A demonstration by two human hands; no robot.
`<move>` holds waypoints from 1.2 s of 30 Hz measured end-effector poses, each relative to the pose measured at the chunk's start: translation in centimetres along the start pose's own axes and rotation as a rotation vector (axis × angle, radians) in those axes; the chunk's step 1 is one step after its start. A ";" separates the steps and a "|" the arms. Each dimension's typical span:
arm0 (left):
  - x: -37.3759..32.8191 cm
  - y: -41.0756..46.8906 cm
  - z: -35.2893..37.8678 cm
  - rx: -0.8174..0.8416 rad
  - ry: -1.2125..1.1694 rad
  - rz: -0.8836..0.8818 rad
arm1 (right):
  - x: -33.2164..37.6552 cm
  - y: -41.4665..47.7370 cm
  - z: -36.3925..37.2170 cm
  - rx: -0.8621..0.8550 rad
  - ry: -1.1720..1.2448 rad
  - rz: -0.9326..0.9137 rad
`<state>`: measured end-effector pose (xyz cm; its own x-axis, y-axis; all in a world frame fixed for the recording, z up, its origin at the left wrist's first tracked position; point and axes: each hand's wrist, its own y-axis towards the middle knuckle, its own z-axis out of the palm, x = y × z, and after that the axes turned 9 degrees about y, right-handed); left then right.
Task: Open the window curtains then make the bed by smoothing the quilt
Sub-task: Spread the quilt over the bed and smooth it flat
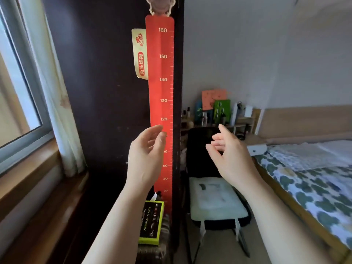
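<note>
The curtain hangs bunched at the frame's left with the window bare, so opening looks done. My left hand and right hand hover mid-frame, fingers loose and empty. The leaf-print quilt at right is not yet smoothed, I judge.

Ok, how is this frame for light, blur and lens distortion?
Head view: daylight enters by the grey-framed window, leaving the dark brown wardrobe side murky; wide-angle bending slants the window frame and the wooden bed edge; left hand and right hand look soft; the red height chart's upper numbers read clearly.

green leaf-print quilt, red height chart
</note>
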<state>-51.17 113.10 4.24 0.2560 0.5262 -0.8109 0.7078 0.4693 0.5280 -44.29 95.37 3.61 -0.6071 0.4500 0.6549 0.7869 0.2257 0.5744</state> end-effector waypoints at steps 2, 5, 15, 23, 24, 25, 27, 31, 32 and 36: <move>-0.9 -0.6 4.1 0.046 -0.040 0.010 | -2.8 -0.5 -3.1 -0.030 -0.025 0.042; -2.3 -1.8 9.5 0.110 -0.084 0.006 | -6.6 -1.2 -7.2 -0.061 -0.076 0.097; -6.9 -6.5 26.7 0.357 -0.223 0.028 | -16.8 -5.1 -20.9 -0.212 -0.250 0.311; -9.0 -7.6 37.3 0.513 -0.278 0.018 | -22.1 -6.2 -27.7 -0.334 -0.307 0.436; -9.1 -7.5 38.7 0.535 -0.286 0.021 | -23.0 -6.1 -28.4 -0.347 -0.318 0.455; -9.2 -7.4 39.8 0.555 -0.295 0.022 | -23.7 -6.0 -28.9 -0.361 -0.328 0.469; -9.3 -7.0 42.5 0.590 -0.322 0.017 | -25.3 -5.5 -30.1 -0.391 -0.349 0.489; -9.2 -5.2 47.5 0.661 -0.379 -0.007 | -28.6 -3.3 -31.7 -0.432 -0.394 0.531; -9.1 -4.6 49.0 0.681 -0.385 -0.011 | -29.5 -2.5 -31.9 -0.442 -0.397 0.543; -8.9 -0.6 55.0 0.746 -0.379 0.012 | -33.1 1.7 -33.0 -0.474 -0.416 0.591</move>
<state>-17.66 69.12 -2.75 0.3761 0.1916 -0.9066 0.9195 -0.1977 0.3397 -26.53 52.33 -0.93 0.0503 0.6805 0.7311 0.7756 -0.4878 0.4007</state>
